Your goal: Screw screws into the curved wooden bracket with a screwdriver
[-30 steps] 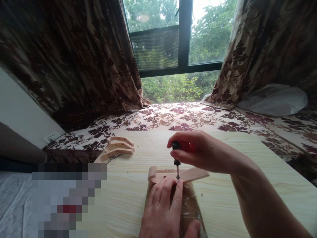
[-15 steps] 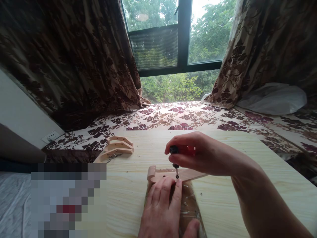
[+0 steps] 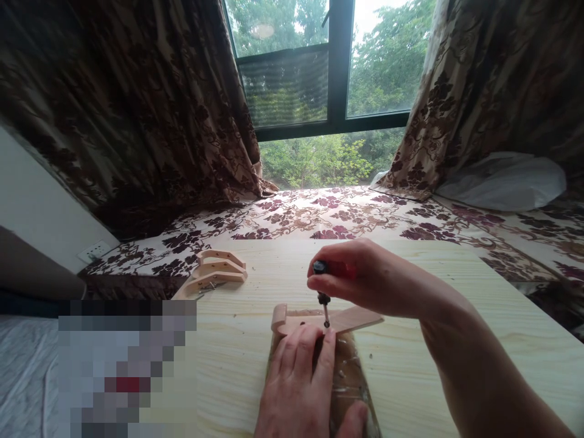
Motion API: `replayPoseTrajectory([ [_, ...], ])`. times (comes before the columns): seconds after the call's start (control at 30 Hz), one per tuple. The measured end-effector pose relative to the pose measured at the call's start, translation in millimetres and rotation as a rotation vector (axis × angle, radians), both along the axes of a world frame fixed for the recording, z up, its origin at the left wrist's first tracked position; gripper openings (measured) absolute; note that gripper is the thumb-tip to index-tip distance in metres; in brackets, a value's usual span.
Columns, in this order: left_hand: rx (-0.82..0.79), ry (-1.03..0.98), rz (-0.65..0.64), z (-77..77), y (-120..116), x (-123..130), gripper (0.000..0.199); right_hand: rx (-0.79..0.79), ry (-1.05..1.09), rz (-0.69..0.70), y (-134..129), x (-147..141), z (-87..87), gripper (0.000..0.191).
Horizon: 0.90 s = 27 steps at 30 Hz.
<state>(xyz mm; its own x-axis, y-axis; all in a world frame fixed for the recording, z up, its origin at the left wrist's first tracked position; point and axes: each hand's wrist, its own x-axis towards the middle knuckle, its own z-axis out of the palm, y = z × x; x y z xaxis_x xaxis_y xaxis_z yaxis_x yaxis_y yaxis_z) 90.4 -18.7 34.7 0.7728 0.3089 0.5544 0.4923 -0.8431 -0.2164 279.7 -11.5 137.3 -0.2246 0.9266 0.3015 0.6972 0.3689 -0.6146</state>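
Daylight from a window (image 3: 341,79) falls across a desk (image 3: 433,353) topped with pale, streaked wood grain. On it, near the middle, a light wooden piece (image 3: 344,320) lies across the far end of a brown packet (image 3: 351,365) wrapped in clear, wrinkled film, its rounded end to the left and its straight end to the right, a small dark hole showing between. A screwdriver (image 3: 323,298) stands nearly upright over this piece, its tip down at a dark spot too small to make out as screw or hole. The right hand (image 3: 351,267) is closed around the red and black handle, thumb and fingers curled in. The left hand (image 3: 296,371) lies flat over packet and wood, fingers slightly spread and thumb well out to the side, the index fingertip just beside the screwdriver's tip. Farther off to the left, near the desk's edge, other wooden pieces (image 3: 221,267) with small holes sit side by side, thin metal bits (image 3: 210,288) lying next to them. Beyond the desk spreads a flower-patterned cloth (image 3: 333,213), with patterned curtains (image 3: 196,121) on both sides of the window, a translucent plastic bag (image 3: 506,182) at the right and a wall socket (image 3: 94,251) at the left.
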Motion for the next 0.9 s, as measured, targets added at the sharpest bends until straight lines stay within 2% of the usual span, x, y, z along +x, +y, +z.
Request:
replayPoseTrajectory([
  [0.13,0.0,-0.001,0.009,0.2,0.5,-0.7,0.066,0.048,-0.026,-0.086,2.2,0.9,-1.1,0.031],
  [0.27,0.001,-0.011,0.006,0.8,0.9,-0.9,0.066,0.003,0.035,0.016,-4.0,-0.5,3.0,0.014],
  [0.37,-0.007,-0.013,0.001,1.2,0.5,-0.4,0.065,-0.045,0.084,0.08,-6.2,-0.5,4.0,0.013],
  [0.6,-0.032,-0.022,0.001,-1.2,0.5,0.9,0.062,0.016,0.068,-0.018,-1.0,1.9,0.1,0.023],
  [0.73,-0.019,-0.01,-0.003,0.4,0.2,0.3,0.063,-0.004,0.059,0.037,-6.1,0.2,4.9,0.011],
  [0.83,-0.016,-0.01,0.0,2.1,-0.3,0.2,0.063,-0.022,0.066,0.066,-6.4,0.6,5.2,0.01],
  [0.9,-0.016,-0.005,0.0,2.4,-0.4,-0.2,0.064,-0.011,0.058,0.034,-4.2,2.1,2.9,0.014],
])
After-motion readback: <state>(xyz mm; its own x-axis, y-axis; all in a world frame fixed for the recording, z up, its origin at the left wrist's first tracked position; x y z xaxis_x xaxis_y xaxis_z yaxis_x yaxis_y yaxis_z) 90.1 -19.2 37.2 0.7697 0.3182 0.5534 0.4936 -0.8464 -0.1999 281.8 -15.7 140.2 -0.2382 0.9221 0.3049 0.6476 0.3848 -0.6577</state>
